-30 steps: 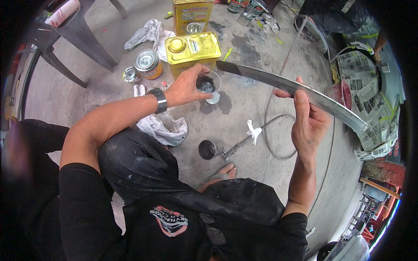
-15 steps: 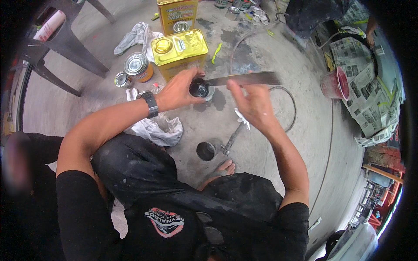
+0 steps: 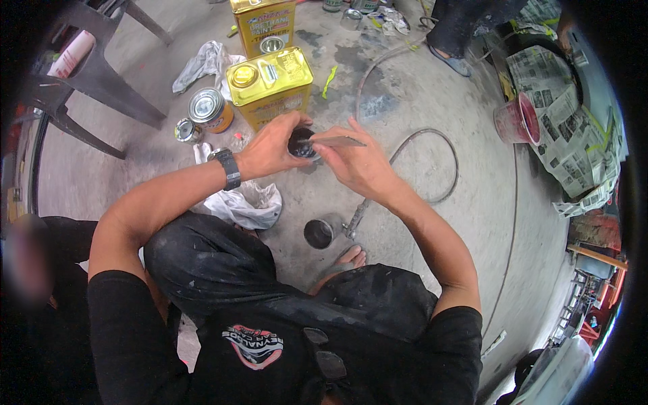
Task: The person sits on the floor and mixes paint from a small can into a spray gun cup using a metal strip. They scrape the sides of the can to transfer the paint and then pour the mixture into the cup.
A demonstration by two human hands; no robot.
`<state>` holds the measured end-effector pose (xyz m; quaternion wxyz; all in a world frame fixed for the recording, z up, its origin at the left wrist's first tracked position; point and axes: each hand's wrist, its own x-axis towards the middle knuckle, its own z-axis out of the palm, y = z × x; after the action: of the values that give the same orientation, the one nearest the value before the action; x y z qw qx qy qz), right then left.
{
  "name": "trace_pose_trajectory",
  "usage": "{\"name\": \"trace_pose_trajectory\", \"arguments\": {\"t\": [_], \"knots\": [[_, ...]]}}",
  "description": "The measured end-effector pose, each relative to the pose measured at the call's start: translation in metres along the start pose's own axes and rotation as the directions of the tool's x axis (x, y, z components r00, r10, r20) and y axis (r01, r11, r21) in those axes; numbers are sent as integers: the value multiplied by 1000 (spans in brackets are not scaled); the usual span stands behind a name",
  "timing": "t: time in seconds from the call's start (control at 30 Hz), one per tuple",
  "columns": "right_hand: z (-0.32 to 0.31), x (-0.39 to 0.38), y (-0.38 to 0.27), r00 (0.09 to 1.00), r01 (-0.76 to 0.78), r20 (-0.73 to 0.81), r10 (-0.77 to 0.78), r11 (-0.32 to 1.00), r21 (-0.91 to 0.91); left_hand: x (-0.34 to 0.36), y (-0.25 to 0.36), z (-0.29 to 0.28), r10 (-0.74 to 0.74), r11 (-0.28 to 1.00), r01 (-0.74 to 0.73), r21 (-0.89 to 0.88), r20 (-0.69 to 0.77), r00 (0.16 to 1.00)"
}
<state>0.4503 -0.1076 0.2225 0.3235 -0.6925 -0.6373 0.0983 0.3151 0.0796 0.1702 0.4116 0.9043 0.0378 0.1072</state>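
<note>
My left hand (image 3: 270, 145) is wrapped round a small cup (image 3: 302, 143) with dark, glossy liquid inside. In my right hand (image 3: 362, 162) I grip a flat metal strip (image 3: 345, 141), foreshortened now, with its inner end over the mouth of the cup. Both hands are close together in front of a gold rectangular can (image 3: 270, 91). Whether the strip's end dips into the liquid is hard to make out. Closer to me, an open dark metal cup (image 3: 320, 233) is next to what looks like a spray gun (image 3: 356, 217), partly covered by my right hand.
Round paint tins (image 3: 208, 108) stand left of the gold can, near white rags (image 3: 243, 202). A hose (image 3: 455, 158) loops across the floor on the right. Beyond it are a reddish tub (image 3: 518, 120) and newspaper covering (image 3: 567, 121). Another person's leg (image 3: 452, 34) shows at far right.
My right hand has moved left and closer to the cup. The metal strip, blurred and pointing right before, has turned and looks shorter. At far right, the other person's foot has come into view.
</note>
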Motion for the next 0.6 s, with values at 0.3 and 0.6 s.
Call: {"name": "trace_pose_trajectory", "arguments": {"t": [0.3,0.6], "knots": [[-2,0,2,999,-11,35,13,998,-66,-1,4,-1,-18,1000,17,22,17,1000],[-5,3,-4,999,-13,49,16,998,-64,-1,-2,2,9,1000,-9,-8,3,1000]]}}
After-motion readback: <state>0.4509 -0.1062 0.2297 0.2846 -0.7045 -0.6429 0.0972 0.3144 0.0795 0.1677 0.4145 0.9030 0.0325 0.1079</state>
